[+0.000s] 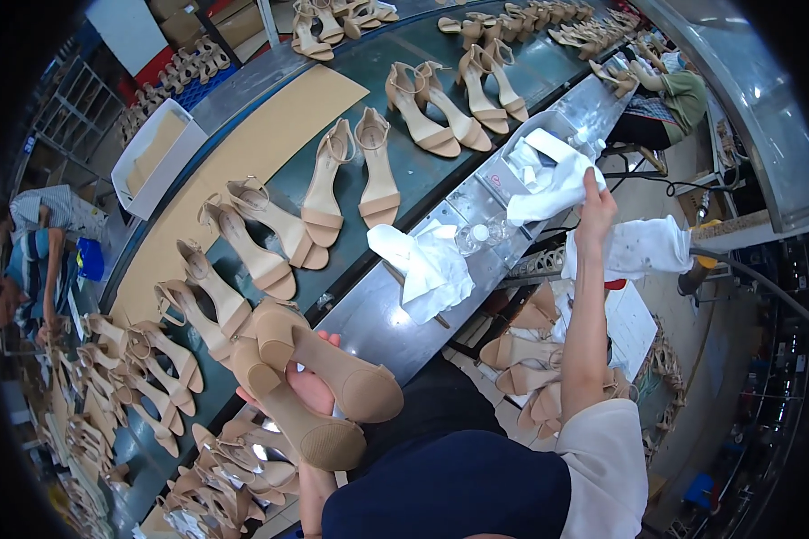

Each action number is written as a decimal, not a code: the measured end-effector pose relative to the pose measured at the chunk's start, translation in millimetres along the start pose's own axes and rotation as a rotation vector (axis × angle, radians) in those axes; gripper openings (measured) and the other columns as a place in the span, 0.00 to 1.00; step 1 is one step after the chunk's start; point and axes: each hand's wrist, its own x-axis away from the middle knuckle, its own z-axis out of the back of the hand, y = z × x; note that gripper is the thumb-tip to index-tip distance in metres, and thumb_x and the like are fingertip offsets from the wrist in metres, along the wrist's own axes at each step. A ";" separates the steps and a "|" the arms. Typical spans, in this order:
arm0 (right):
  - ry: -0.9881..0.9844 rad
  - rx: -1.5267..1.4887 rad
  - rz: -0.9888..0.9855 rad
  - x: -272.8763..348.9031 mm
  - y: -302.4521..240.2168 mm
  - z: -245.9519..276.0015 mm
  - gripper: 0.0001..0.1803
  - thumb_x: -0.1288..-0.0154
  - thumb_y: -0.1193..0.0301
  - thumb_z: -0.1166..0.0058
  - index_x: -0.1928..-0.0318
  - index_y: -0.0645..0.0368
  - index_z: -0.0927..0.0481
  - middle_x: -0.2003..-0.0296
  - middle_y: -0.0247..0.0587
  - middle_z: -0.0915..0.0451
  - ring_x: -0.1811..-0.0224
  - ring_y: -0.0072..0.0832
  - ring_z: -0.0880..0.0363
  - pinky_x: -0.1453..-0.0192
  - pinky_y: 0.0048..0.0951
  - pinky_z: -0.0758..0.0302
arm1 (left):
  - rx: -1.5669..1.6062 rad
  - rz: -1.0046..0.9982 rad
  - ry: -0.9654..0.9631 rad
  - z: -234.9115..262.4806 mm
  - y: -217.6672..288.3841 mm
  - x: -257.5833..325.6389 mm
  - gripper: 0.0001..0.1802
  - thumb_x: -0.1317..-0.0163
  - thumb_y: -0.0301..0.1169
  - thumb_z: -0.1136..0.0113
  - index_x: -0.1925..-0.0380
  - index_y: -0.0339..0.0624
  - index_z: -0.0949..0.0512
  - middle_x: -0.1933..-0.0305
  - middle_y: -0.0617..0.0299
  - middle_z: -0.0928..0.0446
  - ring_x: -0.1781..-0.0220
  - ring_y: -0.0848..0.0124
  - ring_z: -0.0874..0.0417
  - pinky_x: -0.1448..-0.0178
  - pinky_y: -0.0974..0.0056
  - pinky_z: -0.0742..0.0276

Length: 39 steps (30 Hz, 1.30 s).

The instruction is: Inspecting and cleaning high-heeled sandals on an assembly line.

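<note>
My left hand point(311, 392) is closed round a pair of beige heeled sandals point(328, 364), held with their soles and block heels facing up. Most of its fingers are hidden behind the shoes. Off to the right, my right hand point(595, 212) grips a white cloth point(546, 201) between thumb and fingers, over the metal ledge point(373, 314). Below that cloth, a clear bottle with a white cap point(479, 234) stands on the ledge. Nearer to me, a crumpled white cloth point(422, 269) lies on the ledge.
Pairs of beige sandals point(379, 171) line the green conveyor point(351, 99), partly over brown cardboard point(288, 112). More sandals point(243, 463) are heaped at lower left and others point(526, 368) lie below my right arm. Two other people point(40, 242) point(683, 101) sit farther along.
</note>
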 end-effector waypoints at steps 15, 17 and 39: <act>-0.325 0.392 0.151 87.3 44.9 23.3 0.12 0.48 0.73 0.37 0.67 0.65 0.27 0.71 0.41 0.23 0.69 0.28 0.25 0.67 0.29 0.30 | -0.007 0.062 -0.101 2.0 5.0 4.4 0.57 0.55 0.71 0.47 0.36 0.38 0.45 0.36 0.45 0.41 0.35 0.43 0.40 0.30 0.40 0.48; -0.335 0.722 0.569 68.3 72.1 18.6 0.15 0.50 0.75 0.37 0.67 0.67 0.30 0.67 0.53 0.26 0.65 0.47 0.25 0.63 0.39 0.30 | -0.048 0.061 -0.069 5.3 3.4 6.8 0.57 0.55 0.71 0.46 0.36 0.38 0.45 0.36 0.44 0.41 0.34 0.43 0.41 0.30 0.40 0.48; -0.416 -0.509 -0.830 31.1 184.0 24.1 0.32 0.39 0.45 0.55 0.53 0.65 0.25 0.64 0.42 0.21 0.64 0.35 0.21 0.60 0.36 0.23 | 0.185 0.259 0.083 58.0 4.8 5.4 0.29 0.32 0.49 0.64 0.36 0.45 0.42 0.32 0.48 0.43 0.32 0.48 0.42 0.33 0.39 0.44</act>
